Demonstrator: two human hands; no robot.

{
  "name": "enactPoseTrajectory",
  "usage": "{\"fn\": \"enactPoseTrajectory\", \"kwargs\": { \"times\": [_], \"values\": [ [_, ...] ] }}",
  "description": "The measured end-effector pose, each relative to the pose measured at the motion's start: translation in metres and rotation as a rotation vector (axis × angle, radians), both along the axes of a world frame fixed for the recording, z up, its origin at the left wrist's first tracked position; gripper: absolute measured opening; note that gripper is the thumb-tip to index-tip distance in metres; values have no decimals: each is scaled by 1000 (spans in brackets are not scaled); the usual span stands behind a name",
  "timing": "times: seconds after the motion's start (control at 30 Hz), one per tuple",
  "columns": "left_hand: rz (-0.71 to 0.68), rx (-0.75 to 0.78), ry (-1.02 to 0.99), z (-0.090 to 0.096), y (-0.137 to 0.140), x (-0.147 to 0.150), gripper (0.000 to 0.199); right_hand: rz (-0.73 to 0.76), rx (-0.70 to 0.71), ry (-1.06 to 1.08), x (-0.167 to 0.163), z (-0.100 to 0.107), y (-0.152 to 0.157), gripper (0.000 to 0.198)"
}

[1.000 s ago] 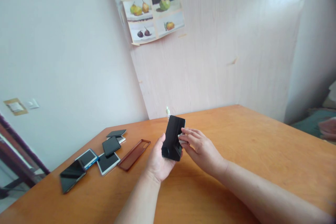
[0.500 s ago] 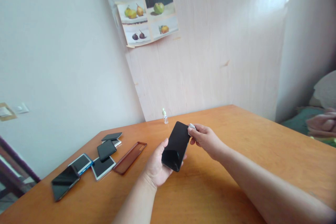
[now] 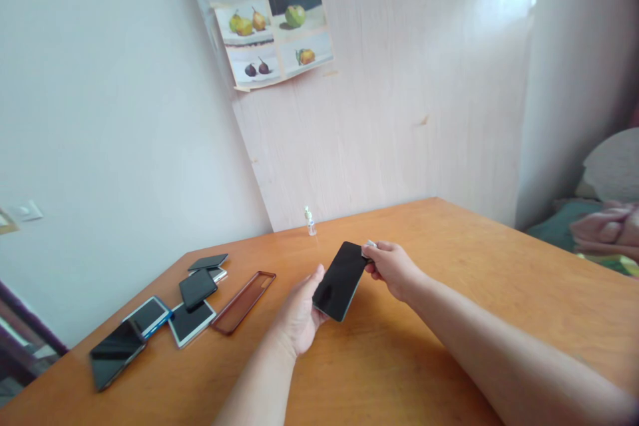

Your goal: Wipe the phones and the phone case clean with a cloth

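A black smartphone (image 3: 341, 281) is held above the table by my left hand (image 3: 302, 311), thumb along its left edge and the other fingers mostly hidden beneath. My right hand (image 3: 392, 267) pinches a small white wipe or folded cloth (image 3: 369, 248) at the phone's upper right edge. Left of my hands, a reddish-brown clear phone case (image 3: 244, 303) lies flat on the table.
Several phones lie at the left, among them a black phone (image 3: 118, 354), a white-framed phone (image 3: 191, 323) and a blue-edged phone (image 3: 148, 317). A small clear spray bottle (image 3: 310, 221) stands near the back edge of the wooden table (image 3: 439, 233).
The phone has tilted flatter and shifted slightly right. My right hand, with the white wipe, has moved a little right and down along the phone's edge. The view has shifted slightly.
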State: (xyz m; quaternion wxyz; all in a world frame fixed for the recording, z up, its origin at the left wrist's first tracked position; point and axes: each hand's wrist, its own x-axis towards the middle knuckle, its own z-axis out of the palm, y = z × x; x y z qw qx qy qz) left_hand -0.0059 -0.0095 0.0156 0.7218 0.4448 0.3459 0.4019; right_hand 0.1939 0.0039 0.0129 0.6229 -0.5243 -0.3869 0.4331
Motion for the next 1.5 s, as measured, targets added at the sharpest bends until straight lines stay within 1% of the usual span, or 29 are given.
{"fn": "enactPoseTrajectory", "kwargs": {
  "times": [0.07, 0.17, 0.2, 0.27, 0.37, 0.43, 0.5, 0.57, 0.63, 0.73, 0.8, 0.9, 0.93, 0.97, 1.03, 1.1, 1.17, 1.23, 1.3, 1.4, 1.47, 1.5],
  "values": [
    [23, 179, 113, -2, -4, 1, 39, -40, -27, 14, 3, -2, 3, 18],
    [109, 411, 213, -9, -9, 2, 67, -86, -51, 31, 7, -4, 6, 17],
    [141, 455, 230, -12, -10, 2, 74, -94, -54, 36, 8, -4, 6, 16],
    [196, 482, 234, -18, -10, 3, 80, -94, -50, 47, 7, -3, 5, 17],
    [230, 425, 156, -23, -10, 3, 73, -46, -27, 76, 4, 0, 2, 18],
    [169, 371, 162, -20, -10, 2, 65, 13, -12, 115, 4, 1, 1, 19],
    [71, 331, 245, -14, -12, 1, 59, 81, -6, 161, 4, 4, 0, 19],
    [13, 316, 317, -7, -14, 1, 58, 139, -8, 198, 6, 6, -1, 21],
    [21, 317, 322, -3, -15, 1, 58, 181, -14, 217, 7, 7, -2, 24],
    [53, 298, 289, -2, -15, 2, 57, 257, -44, 210, 0, 6, -9, 31],
    [48, 284, 255, -3, -13, 2, 54, 375, -77, 166, -12, 3, -16, 37],
    [-61, 290, 164, -3, -12, 2, 42, 625, -95, 57, -31, -2, -27, 47],
    [-102, 294, 139, -3, -12, 1, 38, 681, -85, 24, -36, -4, -29, 49],
    [-125, 294, 122, -2, -12, 1, 36, 703, -71, -1, -37, -4, -30, 51],
    [-97, 275, 106, -2, -11, -1, 38, 644, -46, -17, -33, -1, -29, 51],
    [-47, 237, 97, -3, -10, -3, 43, 515, -38, 17, -20, 5, -23, 49],
    [-48, 209, 87, -5, -9, -4, 45, 395, -34, 84, -5, 12, -17, 47],
    [-71, 196, 84, -7, -8, -4, 44, 335, -40, 143, 4, 15, -13, 46],
    [-66, 188, 81, -7, -8, -3, 44, 349, -68, 150, 1, 14, -15, 47],
    [-59, 185, 70, -6, -8, -2, 42, 500, -109, 43, -21, 5, -25, 51],
    [-101, 195, 55, -5, -8, -2, 38, 597, -97, -32, -35, -1, -31, 52],
    [-116, 199, 47, -4, -8, -2, 37, 612, -84, -50, -38, -2, -33, 52]
  ]
}}
